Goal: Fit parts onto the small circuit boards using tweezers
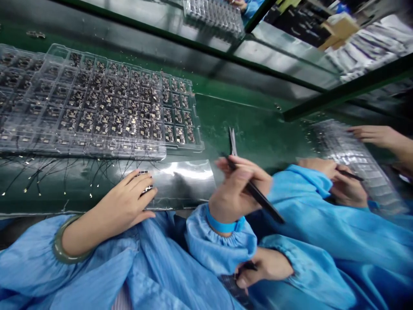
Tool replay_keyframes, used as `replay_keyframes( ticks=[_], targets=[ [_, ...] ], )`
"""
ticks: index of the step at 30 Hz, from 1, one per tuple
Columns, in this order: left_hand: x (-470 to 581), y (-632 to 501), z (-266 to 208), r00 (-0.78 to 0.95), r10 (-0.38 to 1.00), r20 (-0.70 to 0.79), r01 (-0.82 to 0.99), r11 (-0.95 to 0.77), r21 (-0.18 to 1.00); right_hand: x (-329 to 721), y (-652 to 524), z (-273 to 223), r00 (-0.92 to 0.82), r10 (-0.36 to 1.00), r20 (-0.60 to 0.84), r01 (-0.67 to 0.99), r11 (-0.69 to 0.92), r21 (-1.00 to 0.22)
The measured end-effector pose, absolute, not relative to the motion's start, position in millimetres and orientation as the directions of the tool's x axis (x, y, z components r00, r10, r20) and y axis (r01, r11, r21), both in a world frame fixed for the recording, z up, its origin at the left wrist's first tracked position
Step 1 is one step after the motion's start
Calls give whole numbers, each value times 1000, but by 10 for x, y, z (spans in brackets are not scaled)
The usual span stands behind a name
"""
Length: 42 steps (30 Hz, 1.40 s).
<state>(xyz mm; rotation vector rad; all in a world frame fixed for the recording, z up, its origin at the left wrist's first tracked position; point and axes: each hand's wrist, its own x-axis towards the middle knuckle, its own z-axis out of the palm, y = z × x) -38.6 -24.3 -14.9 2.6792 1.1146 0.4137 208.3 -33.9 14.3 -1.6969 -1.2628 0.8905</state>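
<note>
My left hand [129, 200] lies over a small black circuit board [145, 175] on the metal sheet [190, 176]. Its fingers press on the board and hide most of it; the thumb points off to the side. In my right hand [237, 187], slim black tweezers [263, 200] are pinched, slanting down to the right. Scissors [232, 140] show their blades just beyond that hand; their handles are hidden. Clear plastic trays [135, 153] filled with circuit boards stand beyond my left hand. Thin black cables [66, 176] with small metal ends spill from the near tray edge onto the sheet.
At the right, a co-worker's hands [346, 185] hold a black tool beside another clear tray [364, 163]. A further hand [267, 267] is close below my right sleeve. A green metal frame bar [351, 92] crosses behind the green bench top [245, 116].
</note>
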Motion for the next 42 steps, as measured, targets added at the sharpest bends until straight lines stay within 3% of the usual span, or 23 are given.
replay_keyframes(
  ticks=[2,4,6,10,14,19,25,32,42],
  targets=[
    [-431,-267,-186,665,724,183,660,-684,311,1716,-6,84,247,968,38,260,-28,-965],
    [-457,-279,-220,659,722,211,652,-688,317,1455,194,-9,18,1000,-21,86,-23,-996],
    [-472,-282,-242,658,714,239,642,-698,317,1316,262,-110,-113,989,-99,15,-98,-995],
    [-492,-274,-241,656,715,243,651,-698,297,1248,240,-245,-95,979,-179,130,-166,-978],
    [-504,-267,-233,659,712,242,651,-701,291,1219,250,-275,-47,990,-133,285,-114,-952],
    [-514,-273,-254,653,714,253,646,-700,304,1198,276,-275,-25,994,-104,363,-88,-928],
    [-526,-276,-252,644,722,253,647,-691,324,1214,335,-269,-67,986,-149,355,-116,-928],
    [-528,-274,-250,649,722,241,647,-690,324,1231,345,-280,-72,981,-180,203,-162,-966],
    [-534,-272,-250,651,718,246,644,-694,322,1270,340,-298,-182,980,-86,303,-27,-952]
  ],
)
